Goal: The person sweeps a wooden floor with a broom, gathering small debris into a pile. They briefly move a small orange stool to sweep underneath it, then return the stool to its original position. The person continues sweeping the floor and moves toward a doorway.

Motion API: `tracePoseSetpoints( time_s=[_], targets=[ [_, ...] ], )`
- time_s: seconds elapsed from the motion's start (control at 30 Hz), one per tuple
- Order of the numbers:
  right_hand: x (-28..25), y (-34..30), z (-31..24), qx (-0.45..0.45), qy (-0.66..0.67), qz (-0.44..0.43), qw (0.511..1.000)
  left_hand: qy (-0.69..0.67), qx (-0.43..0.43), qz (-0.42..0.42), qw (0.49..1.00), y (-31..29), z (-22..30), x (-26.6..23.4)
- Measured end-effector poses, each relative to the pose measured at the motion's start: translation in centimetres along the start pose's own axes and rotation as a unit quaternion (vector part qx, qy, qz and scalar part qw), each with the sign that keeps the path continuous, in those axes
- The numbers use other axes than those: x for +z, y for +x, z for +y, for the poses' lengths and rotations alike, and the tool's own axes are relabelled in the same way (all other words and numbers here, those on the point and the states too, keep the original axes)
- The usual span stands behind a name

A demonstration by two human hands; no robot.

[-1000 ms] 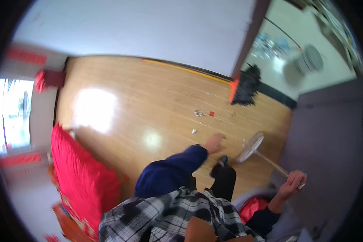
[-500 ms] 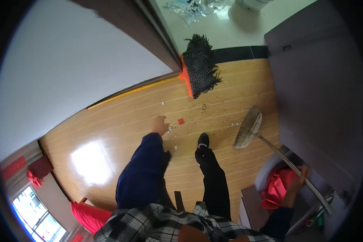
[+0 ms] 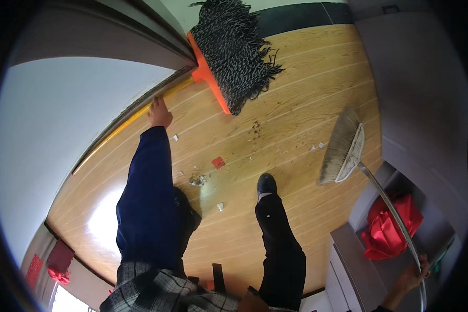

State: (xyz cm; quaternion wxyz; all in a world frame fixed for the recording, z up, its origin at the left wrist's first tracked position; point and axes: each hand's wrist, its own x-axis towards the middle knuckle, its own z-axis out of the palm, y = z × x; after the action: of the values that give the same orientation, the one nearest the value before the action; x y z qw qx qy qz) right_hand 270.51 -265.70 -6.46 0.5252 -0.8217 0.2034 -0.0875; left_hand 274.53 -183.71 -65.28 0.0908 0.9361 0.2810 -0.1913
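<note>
A mop lies on the floor along the wall, with a yellow handle (image 3: 114, 132), an orange head bar (image 3: 209, 78) and a black-and-grey stringy head (image 3: 231, 49). My left hand (image 3: 160, 113), at the end of a blue sleeve, has its fingers bent over the mop's handle near the head. At the lower right, my right hand (image 3: 415, 275) is wrapped round the metal handle of a broom (image 3: 351, 151). Its white head with pale bristles rests on the floor to the right of my foot.
Small white scraps (image 3: 197, 180), a red piece (image 3: 218, 163) and brown crumbs (image 3: 255, 130) litter the wooden floor around my shoes. A dark door or panel (image 3: 421, 67) stands on the right. Below it, a red bag (image 3: 392, 226) lies beside a grey cabinet (image 3: 348, 244).
My left hand has moved from above the scraps up and left to the mop handle. My view has come closer to the floor. The right hand still holds the broom.
</note>
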Motion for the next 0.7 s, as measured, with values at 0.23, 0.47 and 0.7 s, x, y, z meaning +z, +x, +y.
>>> tracePoseSetpoints(
  time_s=[0.23, 0.47, 0.7],
  targets=[
    [1.0, -1.7, -0.6, -0.050, 0.080, 0.006, 0.996, 0.082, -0.029, -0.001, 0.996, 1.8, 0.6, -0.8],
    [1.3, -2.9, 0.1, -0.083, -0.174, 0.052, 0.980, -0.149, 0.145, -0.040, 0.977, 1.1, -0.3, -2.9],
    [9.5, -3.6, -0.9, -0.024, -0.048, 0.058, 0.997, -0.177, 0.190, 0.036, 0.965, -6.8, 9.2, -17.6]
  ],
)
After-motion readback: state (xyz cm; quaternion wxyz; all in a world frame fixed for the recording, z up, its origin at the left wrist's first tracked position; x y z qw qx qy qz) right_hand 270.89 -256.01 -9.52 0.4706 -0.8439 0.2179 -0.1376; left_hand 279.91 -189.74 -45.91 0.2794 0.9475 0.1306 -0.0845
